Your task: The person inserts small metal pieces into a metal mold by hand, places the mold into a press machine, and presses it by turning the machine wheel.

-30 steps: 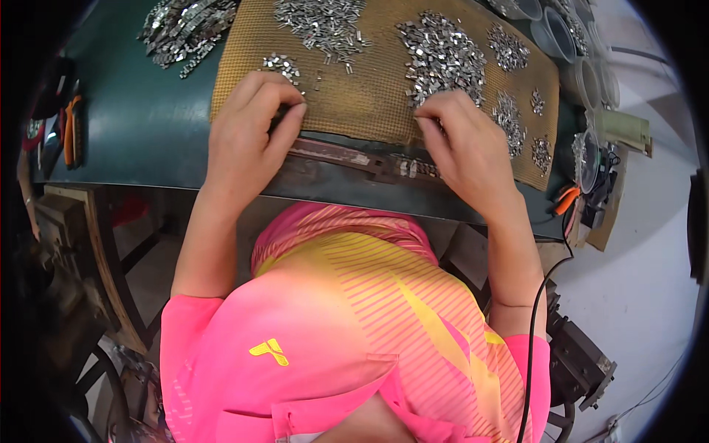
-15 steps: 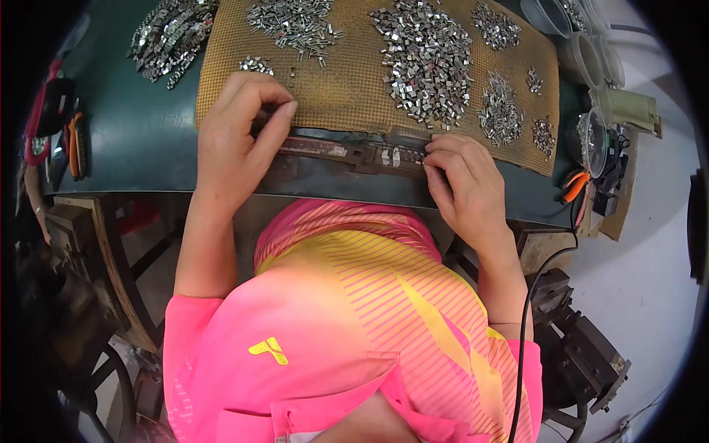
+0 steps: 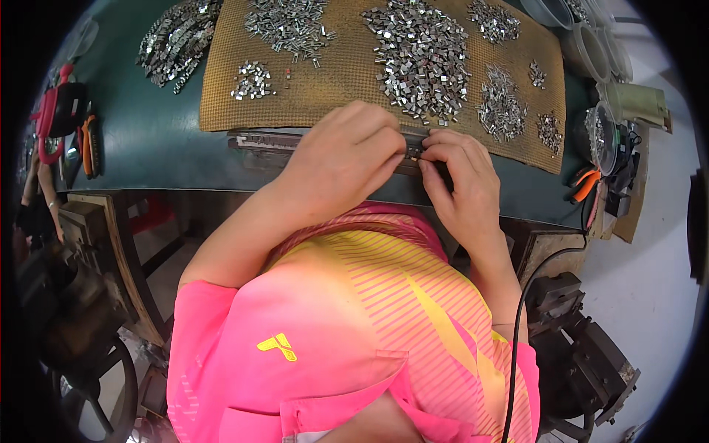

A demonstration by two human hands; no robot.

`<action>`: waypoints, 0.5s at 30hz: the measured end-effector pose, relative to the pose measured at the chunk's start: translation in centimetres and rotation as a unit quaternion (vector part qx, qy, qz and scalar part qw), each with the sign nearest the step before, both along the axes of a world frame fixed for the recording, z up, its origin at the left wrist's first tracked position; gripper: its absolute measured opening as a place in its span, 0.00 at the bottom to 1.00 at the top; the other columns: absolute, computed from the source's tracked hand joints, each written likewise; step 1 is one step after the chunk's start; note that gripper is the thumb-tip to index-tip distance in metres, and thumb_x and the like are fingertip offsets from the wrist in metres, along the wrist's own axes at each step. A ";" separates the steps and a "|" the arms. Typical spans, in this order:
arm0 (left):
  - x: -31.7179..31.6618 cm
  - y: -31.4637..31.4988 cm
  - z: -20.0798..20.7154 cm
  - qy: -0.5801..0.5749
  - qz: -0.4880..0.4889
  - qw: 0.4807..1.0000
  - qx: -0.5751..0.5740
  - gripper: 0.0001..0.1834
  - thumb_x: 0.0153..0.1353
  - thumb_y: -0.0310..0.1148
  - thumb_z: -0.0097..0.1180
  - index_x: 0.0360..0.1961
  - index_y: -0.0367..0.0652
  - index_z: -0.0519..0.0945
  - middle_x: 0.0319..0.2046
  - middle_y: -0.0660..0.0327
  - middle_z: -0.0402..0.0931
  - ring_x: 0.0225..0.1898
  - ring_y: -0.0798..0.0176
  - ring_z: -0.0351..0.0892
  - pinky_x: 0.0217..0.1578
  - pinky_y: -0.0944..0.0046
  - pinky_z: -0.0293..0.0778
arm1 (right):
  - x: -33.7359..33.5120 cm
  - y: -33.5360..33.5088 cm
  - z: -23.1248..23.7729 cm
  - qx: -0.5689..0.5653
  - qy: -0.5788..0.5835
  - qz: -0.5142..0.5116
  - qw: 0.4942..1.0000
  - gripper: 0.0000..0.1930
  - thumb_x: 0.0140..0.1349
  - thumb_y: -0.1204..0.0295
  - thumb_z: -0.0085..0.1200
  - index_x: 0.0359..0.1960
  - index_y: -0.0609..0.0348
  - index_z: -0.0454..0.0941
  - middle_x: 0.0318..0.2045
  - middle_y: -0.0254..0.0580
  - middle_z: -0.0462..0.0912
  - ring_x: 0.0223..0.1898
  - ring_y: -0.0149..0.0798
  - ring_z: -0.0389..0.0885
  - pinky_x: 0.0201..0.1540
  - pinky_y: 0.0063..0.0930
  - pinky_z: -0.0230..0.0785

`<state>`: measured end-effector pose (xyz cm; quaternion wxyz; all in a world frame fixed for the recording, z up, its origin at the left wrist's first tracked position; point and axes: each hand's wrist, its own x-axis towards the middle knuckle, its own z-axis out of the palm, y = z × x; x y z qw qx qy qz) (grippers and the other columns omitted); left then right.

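Observation:
A long, narrow dark metal jig (image 3: 269, 142) lies along the near edge of a tan ribbed mat (image 3: 325, 111). My left hand (image 3: 347, 148) reaches across its middle, fingers bent down and pinched together at a slot near the right end. Whatever small part they hold is hidden beneath the fingertips. My right hand (image 3: 464, 173) grips the jig's right end between thumb and curled fingers. Just beyond both hands, a large pile of small shiny metal links (image 3: 421, 59) covers the mat.
Smaller heaps of metal pins (image 3: 288, 26) and metal bits (image 3: 502, 103) lie on the mat. Linked metal chains (image 3: 177, 40) rest at the far left. Orange-handled pliers (image 3: 90, 148) lie left, another pair (image 3: 587, 183) right. Clear plastic tubs (image 3: 587, 55) line the right edge.
My left hand has moved right from the mat's left side to the jig beside my right hand, uncovering a small heap of links. My right hand stays at the jig's right end.

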<state>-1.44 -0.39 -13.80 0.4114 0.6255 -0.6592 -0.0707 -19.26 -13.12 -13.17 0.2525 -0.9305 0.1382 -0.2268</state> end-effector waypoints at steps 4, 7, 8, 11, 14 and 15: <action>-0.9 -0.6 -0.8 -0.028 -0.004 1.000 0.002 0.08 0.56 0.28 0.65 0.36 0.43 0.78 0.38 0.62 0.74 0.43 0.55 0.76 0.44 0.57 0.74 | -0.3 0.1 0.3 0.024 0.009 -0.005 1.000 0.10 0.56 0.82 0.64 0.39 0.61 0.79 0.44 0.46 0.84 0.49 0.49 0.84 0.54 0.39 0.72; -1.0 -0.6 -0.8 -0.035 -0.005 0.999 0.011 0.08 0.56 0.29 0.65 0.36 0.44 0.79 0.38 0.63 0.74 0.44 0.56 0.76 0.45 0.58 0.74 | -0.3 0.1 0.2 0.031 0.009 -0.007 0.999 0.10 0.56 0.82 0.64 0.39 0.61 0.79 0.44 0.46 0.84 0.49 0.49 0.83 0.54 0.39 0.72; -0.8 -0.6 -0.9 -0.028 -0.012 0.999 0.011 0.08 0.56 0.29 0.65 0.36 0.44 0.80 0.38 0.63 0.75 0.44 0.56 0.76 0.45 0.57 0.74 | -0.2 0.1 0.2 0.031 0.010 -0.007 0.999 0.10 0.56 0.82 0.64 0.39 0.61 0.79 0.44 0.46 0.84 0.49 0.49 0.83 0.54 0.39 0.72; -0.8 -0.4 -0.4 -0.017 -0.019 1.000 0.013 0.08 0.56 0.28 0.65 0.37 0.43 0.81 0.38 0.62 0.75 0.44 0.55 0.77 0.45 0.57 0.75 | -0.3 0.0 0.4 0.033 0.005 -0.009 0.999 0.10 0.56 0.82 0.64 0.39 0.61 0.79 0.44 0.46 0.84 0.49 0.49 0.83 0.54 0.39 0.72; -0.4 -0.1 -0.2 0.002 -0.023 1.000 0.014 0.08 0.56 0.26 0.65 0.37 0.42 0.82 0.37 0.61 0.76 0.43 0.54 0.77 0.43 0.56 0.76 | -0.2 0.0 0.4 0.042 0.009 -0.006 0.999 0.10 0.56 0.82 0.64 0.39 0.60 0.79 0.44 0.45 0.85 0.48 0.49 0.83 0.54 0.38 0.72; -0.2 0.0 -0.2 0.012 -0.027 0.999 0.012 0.08 0.57 0.26 0.65 0.38 0.42 0.82 0.38 0.60 0.77 0.43 0.53 0.78 0.42 0.56 0.76 | 0.0 0.0 0.4 0.037 0.004 -0.009 0.999 0.10 0.56 0.80 0.64 0.38 0.59 0.78 0.42 0.43 0.84 0.47 0.48 0.83 0.53 0.40 0.71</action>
